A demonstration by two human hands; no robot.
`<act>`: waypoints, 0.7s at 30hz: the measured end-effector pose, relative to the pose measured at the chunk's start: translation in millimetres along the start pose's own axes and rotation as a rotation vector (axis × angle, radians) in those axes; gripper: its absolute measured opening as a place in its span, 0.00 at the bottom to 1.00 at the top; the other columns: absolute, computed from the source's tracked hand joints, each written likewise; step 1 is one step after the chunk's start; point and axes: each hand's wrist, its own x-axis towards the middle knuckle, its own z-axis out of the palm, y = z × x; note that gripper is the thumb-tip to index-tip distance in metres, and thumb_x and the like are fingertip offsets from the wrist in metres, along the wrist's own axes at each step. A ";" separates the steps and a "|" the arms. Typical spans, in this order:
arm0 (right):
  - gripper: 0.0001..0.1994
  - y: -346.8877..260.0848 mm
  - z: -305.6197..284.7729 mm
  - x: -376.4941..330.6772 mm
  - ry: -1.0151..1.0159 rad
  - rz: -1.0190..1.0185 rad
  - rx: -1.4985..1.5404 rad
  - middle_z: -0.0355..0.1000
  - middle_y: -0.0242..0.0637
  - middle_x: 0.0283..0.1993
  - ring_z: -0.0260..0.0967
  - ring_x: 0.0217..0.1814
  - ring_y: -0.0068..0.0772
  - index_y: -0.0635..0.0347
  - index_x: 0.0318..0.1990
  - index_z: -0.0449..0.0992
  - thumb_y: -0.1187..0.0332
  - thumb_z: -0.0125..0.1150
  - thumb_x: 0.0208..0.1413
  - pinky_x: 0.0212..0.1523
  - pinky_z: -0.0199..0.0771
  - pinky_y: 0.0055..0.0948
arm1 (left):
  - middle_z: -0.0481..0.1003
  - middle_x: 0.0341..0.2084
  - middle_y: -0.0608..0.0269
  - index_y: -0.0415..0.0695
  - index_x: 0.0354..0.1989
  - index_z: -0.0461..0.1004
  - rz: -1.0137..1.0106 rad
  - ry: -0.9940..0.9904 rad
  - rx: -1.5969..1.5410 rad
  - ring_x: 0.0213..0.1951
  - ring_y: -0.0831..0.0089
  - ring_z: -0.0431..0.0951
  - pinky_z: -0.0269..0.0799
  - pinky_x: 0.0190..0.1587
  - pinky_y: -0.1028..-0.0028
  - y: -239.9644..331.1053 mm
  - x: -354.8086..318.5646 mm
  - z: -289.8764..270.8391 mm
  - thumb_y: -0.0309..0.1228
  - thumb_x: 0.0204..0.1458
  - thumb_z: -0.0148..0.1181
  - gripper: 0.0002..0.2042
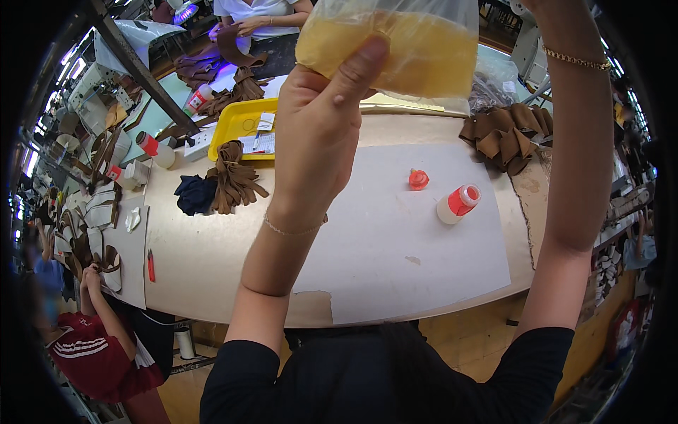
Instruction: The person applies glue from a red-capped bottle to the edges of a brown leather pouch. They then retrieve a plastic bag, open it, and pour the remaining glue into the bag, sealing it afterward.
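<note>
Raised high in front of me, my left hand (332, 106) is closed on a clear plastic bag of yellowish liquid (431, 56), its thumb pressed across the near side. The bag's upper part runs out of the picture. My right arm reaches up at the right, and only the base of my right hand (554, 10) shows at the top edge; its fingers are out of sight. Below, on a pale sheet (402, 254), stands a translucent bottle (459, 204) with a red label and an uncapped mouth. A red nozzle cap (418, 180) lies left of it.
A yellow tray (226, 134) with papers stands at the far left. Near it lie brown strips (233, 177), dark blue cloth (195, 195) and a red pen (150, 266). Brown pieces (505, 138) are heaped at the right. Co-workers sit across (261, 10) and at the left (106, 346).
</note>
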 end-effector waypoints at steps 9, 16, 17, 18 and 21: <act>0.13 1.8 12.6 0.7 0.117 0.066 0.002 0.76 0.36 0.34 0.74 0.28 0.20 0.68 0.40 0.75 0.63 0.58 0.61 0.24 0.75 0.19 | 0.76 0.49 0.61 0.40 0.52 0.73 0.088 0.029 0.105 0.51 0.72 0.75 0.65 0.60 0.69 -2.0 -0.8 -10.4 0.22 0.58 0.57 0.13; 0.13 5.0 12.7 -0.1 0.167 0.065 -0.032 0.76 0.36 0.35 0.75 0.29 0.19 0.68 0.41 0.74 0.63 0.59 0.61 0.23 0.75 0.18 | 0.77 0.47 0.59 0.39 0.51 0.73 0.135 0.043 0.154 0.49 0.72 0.77 0.70 0.56 0.69 -2.8 -2.0 -10.7 0.22 0.56 0.61 0.14; 0.13 5.1 10.9 -1.4 0.141 0.046 -0.024 0.76 0.36 0.35 0.74 0.29 0.18 0.68 0.41 0.74 0.63 0.59 0.61 0.23 0.74 0.18 | 0.78 0.45 0.58 0.38 0.49 0.73 0.130 0.065 0.141 0.46 0.73 0.78 0.73 0.52 0.72 -2.5 -3.0 -2.2 0.22 0.55 0.62 0.13; 0.13 7.8 0.8 -3.7 0.063 -0.006 -0.007 0.76 0.35 0.35 0.74 0.28 0.17 0.68 0.41 0.75 0.64 0.59 0.60 0.22 0.73 0.17 | 0.79 0.42 0.57 0.37 0.48 0.72 0.126 0.087 0.123 0.44 0.73 0.79 0.76 0.49 0.74 -3.0 -3.2 4.7 0.23 0.54 0.63 0.13; 0.12 16.0 -9.4 -4.3 -0.062 -0.029 0.047 0.76 0.34 0.34 0.73 0.27 0.16 0.67 0.40 0.75 0.64 0.60 0.60 0.20 0.71 0.15 | 0.79 0.40 0.57 0.36 0.45 0.72 0.140 0.103 0.152 0.42 0.74 0.80 0.77 0.46 0.75 1.5 -5.2 5.7 0.21 0.54 0.63 0.12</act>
